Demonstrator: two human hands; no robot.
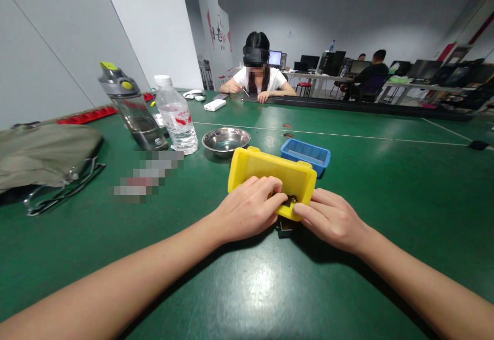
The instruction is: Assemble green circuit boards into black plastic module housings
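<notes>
A yellow plastic bin (270, 173) stands on the green table (239, 288) just ahead of me. My left hand (249, 209) and my right hand (332, 219) meet at its near rim. Both have their fingers curled and pinch a small dark part (288, 201) between them. Another small dark piece (284, 226) lies on the table under my hands. Right behind the yellow bin sits a blue plastic tray (305, 154).
A steel bowl (226, 140), a clear water bottle (176, 116) and a grey sports bottle (131, 106) stand at the left. An olive bag (42, 155) lies far left. A person sits across the table (258, 75); others work at desks behind.
</notes>
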